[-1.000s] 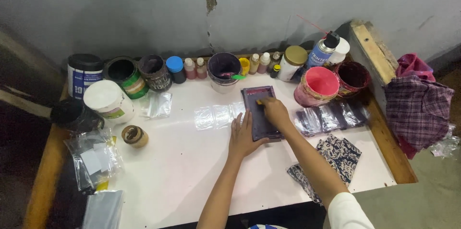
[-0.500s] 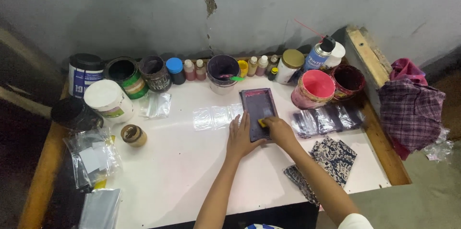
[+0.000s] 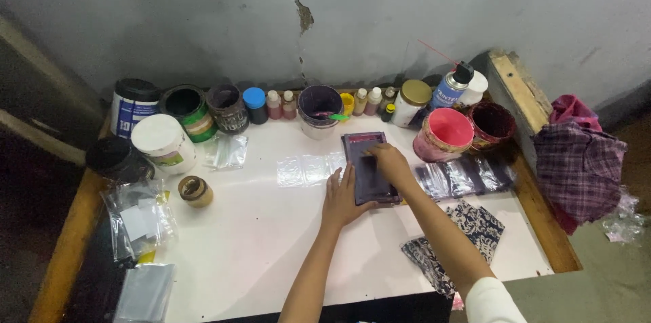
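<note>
Pressing dark frame [image 3: 368, 167]: left hand [image 3: 341, 195] flat at edge; right hand [image 3: 388, 161] moved up toward top.

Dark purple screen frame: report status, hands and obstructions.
Left hand flat against dark purple rectangular screen frame, steadying. Right hand pressing on top. Pink paint tub close beside, apart.

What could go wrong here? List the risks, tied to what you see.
The left hand only presses the edge of the small dark screen frame while the right hand works on top, so the frame might slip and smear. The open pink tub sits close beside the right forearm and could be knocked. The clear plastic sleeves lie beside the frame and might catch stray ink.
</note>
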